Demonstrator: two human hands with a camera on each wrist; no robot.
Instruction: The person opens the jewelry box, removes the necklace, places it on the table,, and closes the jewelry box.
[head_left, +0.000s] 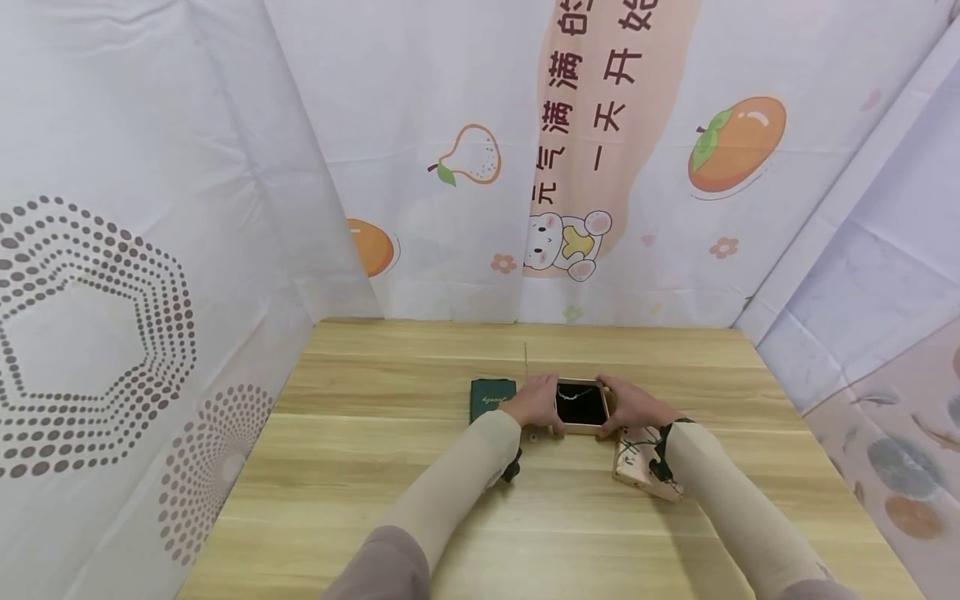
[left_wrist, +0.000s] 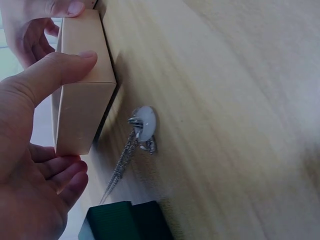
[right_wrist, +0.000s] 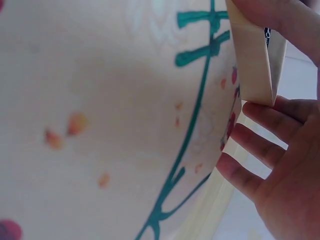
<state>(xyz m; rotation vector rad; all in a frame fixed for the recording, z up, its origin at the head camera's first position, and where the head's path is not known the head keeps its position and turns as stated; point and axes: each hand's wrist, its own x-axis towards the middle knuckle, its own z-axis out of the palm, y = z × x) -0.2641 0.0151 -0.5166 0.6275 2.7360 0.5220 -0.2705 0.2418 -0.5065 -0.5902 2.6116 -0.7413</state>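
Observation:
Both hands hold a small beige cardboard box [head_left: 583,429] with a black lining, one at each end. A thin silver chain [head_left: 573,395] lies on the lining. My left hand [head_left: 536,402] has its thumb on the front wall and fingers round the far side, plain in the left wrist view. My right hand [head_left: 636,406] grips the opposite end, thumb in front, fingertips at the box's edge [right_wrist: 254,65]. Just below the left hand, a silver necklace with a white oval pendant [left_wrist: 146,124] rests on the table.
Left of the left hand lies a dark green box [head_left: 482,393] with script lettering. A flower-printed box [head_left: 637,468] sits partly beneath the right wrist. The wooden table [head_left: 360,467] meets printed curtains [head_left: 442,250] at its back and sides.

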